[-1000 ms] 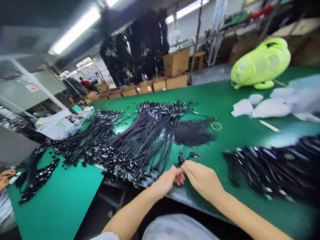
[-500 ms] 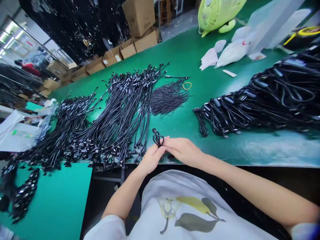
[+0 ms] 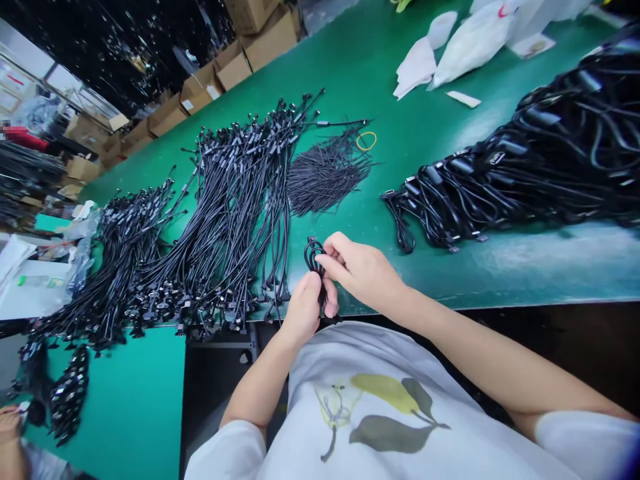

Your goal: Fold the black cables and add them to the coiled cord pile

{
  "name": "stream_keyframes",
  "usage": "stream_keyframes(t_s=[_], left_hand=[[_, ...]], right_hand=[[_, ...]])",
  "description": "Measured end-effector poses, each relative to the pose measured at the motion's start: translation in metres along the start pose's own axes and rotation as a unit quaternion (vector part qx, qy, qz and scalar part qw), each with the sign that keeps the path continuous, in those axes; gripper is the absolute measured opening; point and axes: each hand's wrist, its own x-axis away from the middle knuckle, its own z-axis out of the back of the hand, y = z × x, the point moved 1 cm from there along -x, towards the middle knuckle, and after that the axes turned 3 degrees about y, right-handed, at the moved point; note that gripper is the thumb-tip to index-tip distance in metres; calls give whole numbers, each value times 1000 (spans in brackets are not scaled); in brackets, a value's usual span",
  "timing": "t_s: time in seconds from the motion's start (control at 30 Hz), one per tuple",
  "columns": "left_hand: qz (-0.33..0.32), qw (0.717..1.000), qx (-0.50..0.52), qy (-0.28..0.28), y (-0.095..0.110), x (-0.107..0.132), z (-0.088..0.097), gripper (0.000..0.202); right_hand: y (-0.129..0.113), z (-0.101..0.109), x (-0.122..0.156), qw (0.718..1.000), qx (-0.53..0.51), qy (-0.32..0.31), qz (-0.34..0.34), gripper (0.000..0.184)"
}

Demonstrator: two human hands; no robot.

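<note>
A looped black cable is held over the table's front edge, its loops and a connector sticking up. My left hand is wrapped round the lower part of the bundle. With thumb and fingers, my right hand pinches the loops from the right side. Beyond the hands lies a pile of thin black ties. Left of it a wide spread of straight black cables covers the table. To the right is a heap of coiled black cables.
A yellow rubber band lies by the ties. White papers and bags sit at the back right of the green table. Cardboard boxes line its far side. A person's hand shows at the lower left edge.
My right hand has lifted from beside my left to the cable's upper loops, fingers now curled there. The view has tipped down, and another person's hand has appeared at lower left.
</note>
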Motion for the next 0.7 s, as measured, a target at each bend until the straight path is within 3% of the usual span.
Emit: stream_keyframes(t_s=[0.13, 0.23, 0.33, 0.43, 0.5, 0.6, 0.7], left_hand=[[28, 999, 35, -16, 4, 0, -2, 58], [34, 996, 79, -10, 10, -1, -6, 52], [29, 994, 107, 2, 14, 0, -10, 43], [61, 992, 111, 21, 14, 2, -8, 39], [81, 988, 116, 54, 14, 3, -5, 38], [53, 983, 147, 99, 16, 0, -1, 35], [5, 975, 183, 123, 19, -4, 0, 40]], right_hand=[[2, -4, 2, 997, -7, 81, 1, 15], [-2, -6, 0, 989, -78, 125, -13, 15], [-2, -9, -8, 965, -239, 86, -59, 19], [4, -7, -11, 929, -361, -18, -86, 22], [8, 0, -6, 937, -339, -57, -66, 18], [11, 7, 17, 977, -211, -24, -17, 16], [8, 2, 46, 993, -112, -6, 28, 28]])
